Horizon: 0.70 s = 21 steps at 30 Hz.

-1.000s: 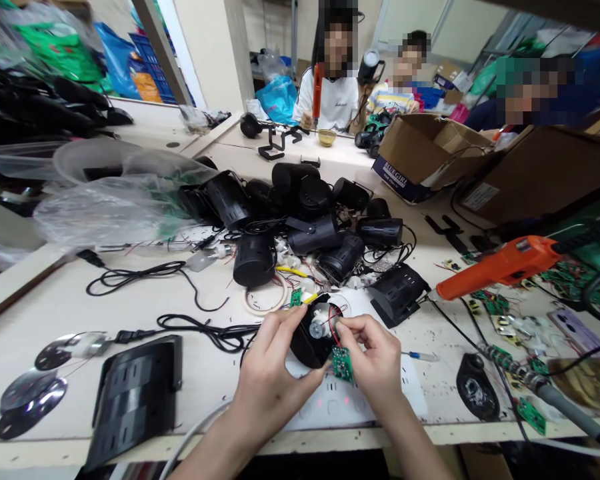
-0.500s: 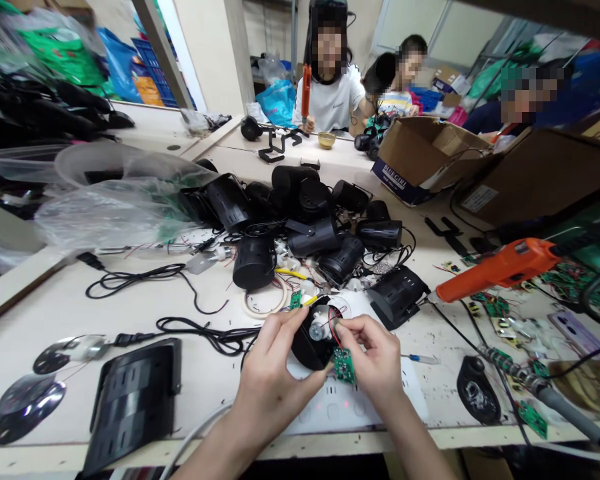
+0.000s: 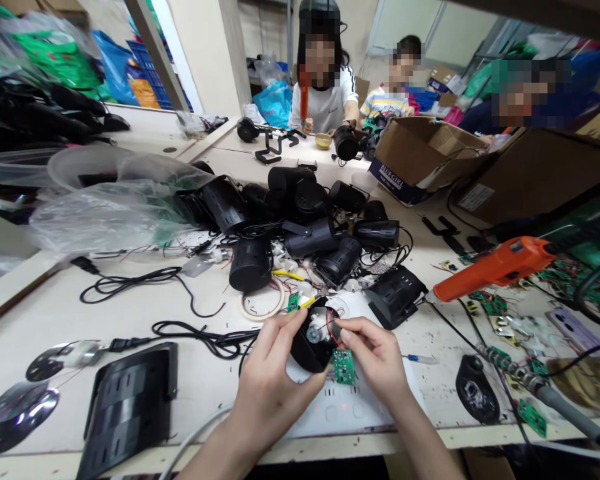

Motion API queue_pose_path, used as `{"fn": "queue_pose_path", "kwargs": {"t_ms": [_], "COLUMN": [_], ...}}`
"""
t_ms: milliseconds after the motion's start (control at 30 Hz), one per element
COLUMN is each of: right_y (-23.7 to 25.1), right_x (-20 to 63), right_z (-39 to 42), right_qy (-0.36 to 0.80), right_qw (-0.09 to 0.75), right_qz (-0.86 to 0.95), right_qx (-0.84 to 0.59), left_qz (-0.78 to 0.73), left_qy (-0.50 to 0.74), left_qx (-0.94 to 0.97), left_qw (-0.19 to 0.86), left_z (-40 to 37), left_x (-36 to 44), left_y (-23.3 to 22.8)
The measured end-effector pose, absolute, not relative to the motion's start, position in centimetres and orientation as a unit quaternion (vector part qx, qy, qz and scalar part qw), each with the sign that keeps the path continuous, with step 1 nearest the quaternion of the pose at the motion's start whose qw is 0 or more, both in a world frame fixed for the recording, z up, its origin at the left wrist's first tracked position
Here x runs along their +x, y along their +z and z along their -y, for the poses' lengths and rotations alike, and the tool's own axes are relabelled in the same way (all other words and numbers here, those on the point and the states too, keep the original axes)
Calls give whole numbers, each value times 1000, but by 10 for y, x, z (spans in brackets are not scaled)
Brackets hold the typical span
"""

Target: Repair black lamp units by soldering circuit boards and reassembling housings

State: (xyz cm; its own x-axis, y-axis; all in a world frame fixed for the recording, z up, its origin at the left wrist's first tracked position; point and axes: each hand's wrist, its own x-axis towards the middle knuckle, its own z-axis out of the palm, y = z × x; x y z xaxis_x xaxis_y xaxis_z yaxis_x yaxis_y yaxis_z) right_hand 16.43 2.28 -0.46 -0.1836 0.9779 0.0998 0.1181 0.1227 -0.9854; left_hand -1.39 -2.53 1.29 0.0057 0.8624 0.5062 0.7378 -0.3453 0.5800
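Observation:
My left hand (image 3: 275, 377) is closed around the near side of a round black housing (image 3: 305, 350), thumb below and fingers on its upper rim. Inside the housing sits a small motor (image 3: 316, 331) with white plastic parts. My right hand (image 3: 373, 357) pinches thin red and black wires (image 3: 329, 325) at the housing's right edge. From these wires a green circuit board (image 3: 344, 367) hangs just left of my right palm. Beneath both hands lies a white power strip (image 3: 340, 417) with small red lights. The wire ends at my fingertips are too small to make out.
Black cylindrical housings (image 3: 310, 237) are piled at the middle back. An orange electric screwdriver (image 3: 495, 268) and a soldering iron (image 3: 555, 399) lie to the right. A black cover (image 3: 130, 400) and power cords (image 3: 205, 333) are at left. Co-workers (image 3: 325, 100) sit across the table.
My right fingers have shifted slightly at the wires, and the circuit board now hangs more clear of my hand. Across the table, a co-worker has lowered a black housing to the tabletop.

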Motion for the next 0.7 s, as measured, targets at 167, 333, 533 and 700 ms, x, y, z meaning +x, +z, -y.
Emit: {"fn": "queue_pose_path", "kwargs": {"t_ms": [167,333,533,700], "right_y": [-3,-5,-10,-15], "right_x": [165,162,161,158], "right_z": [-21,-20,-21,-22], "right_qy": [481,464,468,471], "right_qw": [465,471,491,498], "right_qz": [592,587,557,546], "right_qx": [-449,-467,-479,-481], "left_qz": [-563,-563,-569,-573], "left_qy": [415,426,422,418], "left_qx": [711,706,705,703], "left_qw": [73,53,45,43], "left_z": [28,27,28,28], "left_x": [-11,-6,-4,-4], "left_y": [12,11,8,7]}}
